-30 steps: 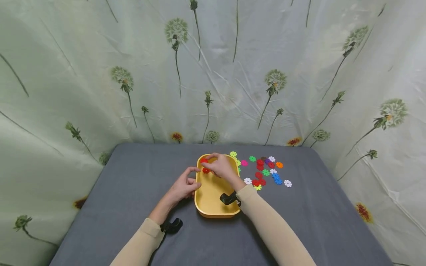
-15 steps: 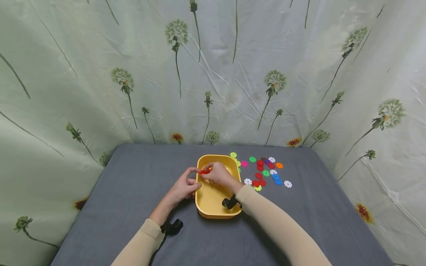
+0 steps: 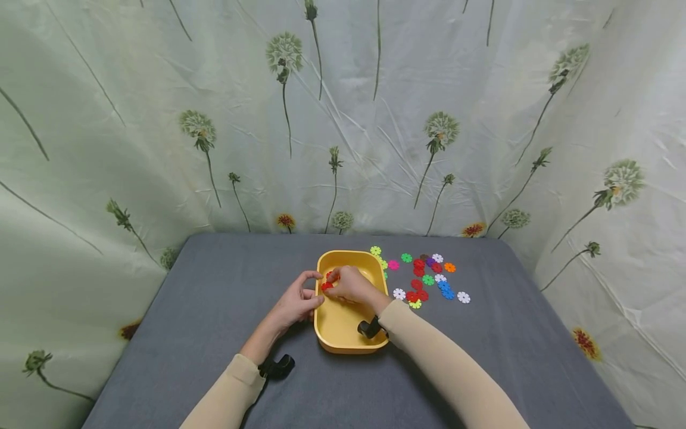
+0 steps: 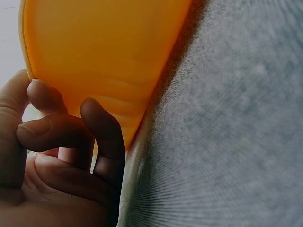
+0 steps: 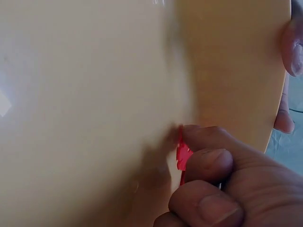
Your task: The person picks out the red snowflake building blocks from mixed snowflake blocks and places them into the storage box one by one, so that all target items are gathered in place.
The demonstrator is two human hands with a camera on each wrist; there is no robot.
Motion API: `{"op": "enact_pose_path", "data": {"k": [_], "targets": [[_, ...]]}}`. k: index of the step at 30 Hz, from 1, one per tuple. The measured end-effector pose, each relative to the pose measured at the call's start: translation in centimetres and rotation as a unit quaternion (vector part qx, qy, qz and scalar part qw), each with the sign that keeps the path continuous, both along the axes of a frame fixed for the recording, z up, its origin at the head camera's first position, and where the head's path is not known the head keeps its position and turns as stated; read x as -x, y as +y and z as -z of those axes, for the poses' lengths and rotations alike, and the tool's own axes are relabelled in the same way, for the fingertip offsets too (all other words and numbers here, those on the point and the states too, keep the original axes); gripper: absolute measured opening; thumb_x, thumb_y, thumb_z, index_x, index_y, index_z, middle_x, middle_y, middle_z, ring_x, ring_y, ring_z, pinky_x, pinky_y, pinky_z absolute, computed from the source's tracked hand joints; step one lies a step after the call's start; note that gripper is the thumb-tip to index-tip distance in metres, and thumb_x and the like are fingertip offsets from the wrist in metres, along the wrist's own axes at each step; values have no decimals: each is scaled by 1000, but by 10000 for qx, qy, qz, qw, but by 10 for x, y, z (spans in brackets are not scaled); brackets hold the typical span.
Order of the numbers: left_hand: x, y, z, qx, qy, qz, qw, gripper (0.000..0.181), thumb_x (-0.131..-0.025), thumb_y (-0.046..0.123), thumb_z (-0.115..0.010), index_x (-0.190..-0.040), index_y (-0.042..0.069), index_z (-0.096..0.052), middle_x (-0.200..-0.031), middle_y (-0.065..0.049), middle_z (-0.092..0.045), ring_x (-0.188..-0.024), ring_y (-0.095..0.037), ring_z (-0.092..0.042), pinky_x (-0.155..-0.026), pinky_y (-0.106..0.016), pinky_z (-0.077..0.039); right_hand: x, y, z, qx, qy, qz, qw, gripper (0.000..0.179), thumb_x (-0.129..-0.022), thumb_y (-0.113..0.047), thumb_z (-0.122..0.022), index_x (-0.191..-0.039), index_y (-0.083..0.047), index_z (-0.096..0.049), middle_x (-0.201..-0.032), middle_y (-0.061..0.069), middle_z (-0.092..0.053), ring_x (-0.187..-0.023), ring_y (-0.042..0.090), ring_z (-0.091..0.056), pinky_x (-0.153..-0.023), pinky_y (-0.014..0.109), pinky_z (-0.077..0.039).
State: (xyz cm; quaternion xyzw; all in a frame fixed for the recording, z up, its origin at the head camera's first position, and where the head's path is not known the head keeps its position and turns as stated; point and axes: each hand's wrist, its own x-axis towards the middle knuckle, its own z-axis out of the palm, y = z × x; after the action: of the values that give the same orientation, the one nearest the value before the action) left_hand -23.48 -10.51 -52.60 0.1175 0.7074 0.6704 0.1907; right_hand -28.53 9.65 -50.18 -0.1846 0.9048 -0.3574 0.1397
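A yellow plastic bin (image 3: 343, 345) stands upright on the grey cloth. Inside it, near its left wall, my right hand (image 3: 351, 285) pinches a red snowflake disc (image 3: 326, 286) between thumb and fingers. More red shows just behind those fingertips, partly hidden by the hand. Close up in the right wrist view, the red disc (image 5: 183, 158) is edge-on by the bin floor. My left hand (image 3: 295, 302) holds the bin's left rim, its fingers curled against the outer wall, as the left wrist view shows.
To the bin's right lie scattered snowflake discs: several red ones (image 3: 417, 284), blue ones (image 3: 446, 289), a green one (image 3: 428, 279), an orange one (image 3: 449, 267) and a white one (image 3: 463, 297). A flower-patterned curtain (image 3: 343, 119) hangs behind the grey table (image 3: 241, 262).
My right hand has come down and slightly nearer inside the bin, bringing the red disc lower along the left wall. The left hand has stayed at the rim.
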Motion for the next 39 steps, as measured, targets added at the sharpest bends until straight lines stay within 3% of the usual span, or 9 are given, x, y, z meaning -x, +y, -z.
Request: {"op": "enact_pose_path", "data": {"k": [11, 16, 22, 26, 32, 39], "targets": [[2, 5, -3, 10, -15, -59, 10000, 57, -101, 9, -66, -149, 11, -36, -66, 4, -58, -48, -11, -45, -47, -25, -36, 4, 5, -9, -208, -50, -45, 9998, 27, -90, -16, -82, -111, -2, -72, -56, -3, -56, -46, 8, -50, -47, 20, -39], [3, 7, -3, 20, -9, -39, 10000, 57, -100, 9, -67, -148, 10, -36, -65, 3, -57, -48, -11, -45, -47, -24, -37, 7, 12, -15, 491, -416, 387, 9972, 35, -91, -20, -81, -119, -3, -71, -55, -4, -53, -44, 9, -44, -44, 23, -37], [5, 9, -1, 186, -111, -124, 9997, 59, -99, 10, -68, -149, 10, -36, -65, 3, -58, -50, -12, -45, -48, -25, -38, 6, 40, -29, 1790, -933, 685, 9770, 41, -95, -25, -79, -129, -7, -65, -52, -3, -48, -41, 11, -35, -43, 27, -33], [7, 10, -1, 298, -102, -210, 9993, 59, -99, 11, -69, -148, 11, -37, -66, 1, -59, -50, -13, -46, -48, -25, -38, 3, 66, -44, 2428, -911, 796, 9625, 48, -97, -27, -77, -137, -7, -62, -54, -3, -50, -42, 12, -36, -45, 27, -33], [8, 11, -2, 293, -41, -252, 9992, 57, -99, 11, -69, -147, 13, -38, -66, 1, -59, -50, -13, -45, -48, -25, -38, -2, 106, -56, 2724, -491, 1144, 9541, 48, -100, -26, -75, -139, -5, -58, -55, -4, -49, -43, 14, -39, -46, 25, -37], [7, 11, -2, 294, -8, -256, 9992, 57, -99, 12, -70, -147, 12, -39, -66, 2, -59, -49, -13, -45, -48, -25, -37, -4, 153, -43, 2735, -276, 1878, 9430, 50, -100, -31, -75, -141, -9, -56, -56, -7, -48, -44, 11, -38, -47, 27, -35]]}}
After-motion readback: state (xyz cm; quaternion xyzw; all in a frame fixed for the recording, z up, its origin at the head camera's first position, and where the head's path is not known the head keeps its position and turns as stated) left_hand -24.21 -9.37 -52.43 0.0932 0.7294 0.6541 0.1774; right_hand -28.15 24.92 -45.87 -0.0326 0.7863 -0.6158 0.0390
